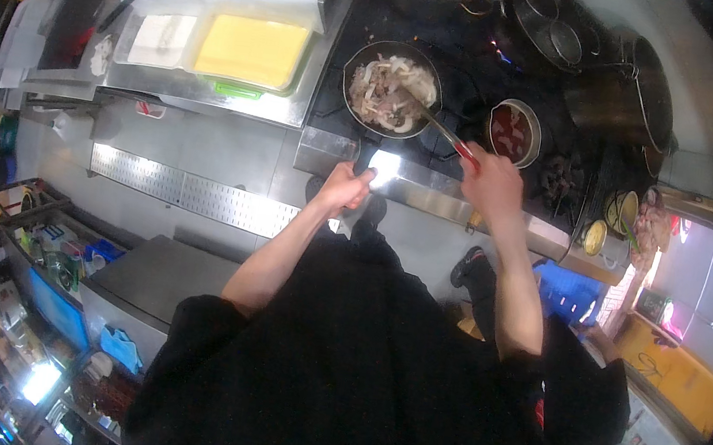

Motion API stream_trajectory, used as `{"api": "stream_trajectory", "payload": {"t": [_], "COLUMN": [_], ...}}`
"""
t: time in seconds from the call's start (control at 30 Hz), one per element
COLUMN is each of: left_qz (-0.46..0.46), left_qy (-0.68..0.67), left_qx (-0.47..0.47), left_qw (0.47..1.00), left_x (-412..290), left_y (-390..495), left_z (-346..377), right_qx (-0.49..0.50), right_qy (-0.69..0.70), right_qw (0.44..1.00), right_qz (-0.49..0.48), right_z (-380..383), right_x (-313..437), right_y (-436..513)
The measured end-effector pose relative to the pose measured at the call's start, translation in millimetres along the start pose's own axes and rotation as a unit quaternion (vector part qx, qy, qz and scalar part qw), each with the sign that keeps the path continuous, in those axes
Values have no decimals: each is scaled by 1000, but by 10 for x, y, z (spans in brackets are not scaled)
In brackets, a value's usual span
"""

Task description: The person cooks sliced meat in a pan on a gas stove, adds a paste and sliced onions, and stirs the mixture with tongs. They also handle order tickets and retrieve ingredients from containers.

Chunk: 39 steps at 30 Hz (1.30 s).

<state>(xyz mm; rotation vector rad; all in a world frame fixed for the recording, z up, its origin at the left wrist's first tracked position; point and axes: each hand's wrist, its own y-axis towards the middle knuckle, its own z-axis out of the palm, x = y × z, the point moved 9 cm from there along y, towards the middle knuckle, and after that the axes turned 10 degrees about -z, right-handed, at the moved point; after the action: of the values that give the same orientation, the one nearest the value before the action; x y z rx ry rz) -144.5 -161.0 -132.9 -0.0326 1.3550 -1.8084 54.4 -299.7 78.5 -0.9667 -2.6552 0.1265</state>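
My left hand (346, 189) is closed around the dark handle (363, 156) of a frying pan (351, 112) on the black stove top. Sliced meat (378, 97) and pale strips, which look like onion, fill the pan. In my right hand (496, 185) is a long metal cooking utensil (440, 126) with a red grip. Its far end rests among the food, which partly hides it, so its exact kind is unclear. Just beyond my right hand stands a small saucepan (537, 128) with red sauce (508, 132) and lumps in it.
Large pots (653, 92) and strainers (535, 3) crowd the back right of the stove. To the left, a steel counter (264, 108) bears plastic tubs with yellow (251, 49) and white contents. Another person in black (583, 384) is close on my right. Small bowls (594, 237) stand near the right edge.
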Motion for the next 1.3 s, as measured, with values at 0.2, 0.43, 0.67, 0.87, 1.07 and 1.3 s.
{"api": "stream_trajectory", "payload": {"t": [0.2,0.43,0.67,0.87,1.07,1.3], "left_qz": [-3,-17,54,54,49,55], "left_qy": [-19,-12,147,9,49,-94], "left_qx": [-26,-45,-63,-30,-84,55], "left_qw": [999,999,986,998,994,992], "left_x": [-45,18,253,42,184,384], "left_y": [-21,83,431,195,199,441], "left_z": [-1,-40,-111,203,150,140], "right_qx": [-34,-39,-75,-12,8,5], "right_qy": [29,7,41,130,136,36], "right_qw": [998,999,986,984,981,993], "right_qz": [-44,-27,-140,-121,-135,-111], "right_z": [-217,10,29,10,406,124], "right_x": [186,139,245,-79,-92,308], "right_y": [-163,66,331,41,93,307]}}
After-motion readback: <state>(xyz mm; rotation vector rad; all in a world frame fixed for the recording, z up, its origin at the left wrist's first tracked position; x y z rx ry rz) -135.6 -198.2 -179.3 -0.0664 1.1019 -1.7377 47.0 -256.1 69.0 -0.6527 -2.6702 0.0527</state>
